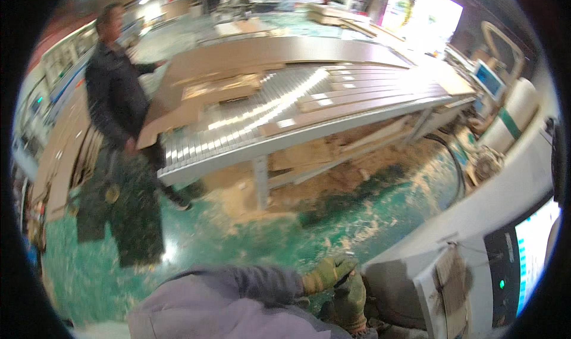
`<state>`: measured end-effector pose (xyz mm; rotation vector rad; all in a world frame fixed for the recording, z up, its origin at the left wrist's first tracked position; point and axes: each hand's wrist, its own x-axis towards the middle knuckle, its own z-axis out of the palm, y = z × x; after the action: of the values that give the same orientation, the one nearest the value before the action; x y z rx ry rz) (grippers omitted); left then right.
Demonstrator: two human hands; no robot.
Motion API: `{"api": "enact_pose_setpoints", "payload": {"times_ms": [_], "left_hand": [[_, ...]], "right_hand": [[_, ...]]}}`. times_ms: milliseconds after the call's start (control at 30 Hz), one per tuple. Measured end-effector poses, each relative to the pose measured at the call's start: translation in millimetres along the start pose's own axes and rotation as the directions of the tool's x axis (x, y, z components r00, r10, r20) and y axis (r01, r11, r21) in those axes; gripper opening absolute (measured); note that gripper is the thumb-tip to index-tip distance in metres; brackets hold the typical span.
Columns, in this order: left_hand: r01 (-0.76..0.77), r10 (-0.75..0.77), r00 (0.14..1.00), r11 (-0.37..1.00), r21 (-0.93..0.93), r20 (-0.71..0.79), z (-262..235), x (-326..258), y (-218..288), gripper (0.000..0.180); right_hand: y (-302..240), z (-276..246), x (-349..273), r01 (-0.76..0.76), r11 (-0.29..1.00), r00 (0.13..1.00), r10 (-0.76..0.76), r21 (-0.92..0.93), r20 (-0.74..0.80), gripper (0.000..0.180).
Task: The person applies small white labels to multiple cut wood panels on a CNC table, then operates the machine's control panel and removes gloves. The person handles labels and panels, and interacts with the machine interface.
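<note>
Head view: both gloved hands sit low at the bottom edge, close together in front of the person's grey sleeve [238, 291]. Left hand [327, 272] in an olive work glove, fingers curled loosely inward, nothing visibly pinched. Right hand [351, 300] just below and beside it, also gloved; fingers bent, but whether they grip anything cannot be told, since the view is partly cut off. Both hands rest against or just beside the dark lower corner of a white machine cabinet [416, 261], whose lit screen [535, 250] glows at far right.

Judged from this, no board is in hand; handling at the cabinet looks barely begun or paused.

Farther out: green floor [196, 244] strewn with sawdust. Beyond it, a long roller table [238, 137] carrying brown boards [357, 92], several stacked at the far end. A co-worker in dark jacket [116, 95] stands at the table's left end, hand on a board.
</note>
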<state>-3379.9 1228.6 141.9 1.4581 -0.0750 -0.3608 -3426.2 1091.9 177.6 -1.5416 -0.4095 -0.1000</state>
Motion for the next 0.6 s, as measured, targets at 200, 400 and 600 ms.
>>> {"api": "enact_pose_setpoints", "payload": {"times_ms": [200, 400, 600], "left_hand": [[-0.130, 0.423, 0.773, 0.835, 0.535, -0.473, -129.9, -137.7, -52.6, 0.034], [0.357, -0.032, 0.459, 0.922, 0.152, -0.888, -229.9, -344.5, -82.8, 0.036], [0.740, 0.100, -0.223, 0.665, -0.102, -0.970, -411.1, -616.7, -135.3, 0.028]], "right_hand": [[-7.4, 150.7, -17.3, -0.782, 0.363, 0.622, 0.508, 0.506, 0.596, 0.042], [11.2, 323.1, -93.4, 0.640, 0.764, 0.498, -0.334, -0.079, 0.800, 0.040], [-27.5, 509.8, -149.0, -0.144, 0.854, 0.035, 0.509, -0.500, 0.860, 0.039]]}}
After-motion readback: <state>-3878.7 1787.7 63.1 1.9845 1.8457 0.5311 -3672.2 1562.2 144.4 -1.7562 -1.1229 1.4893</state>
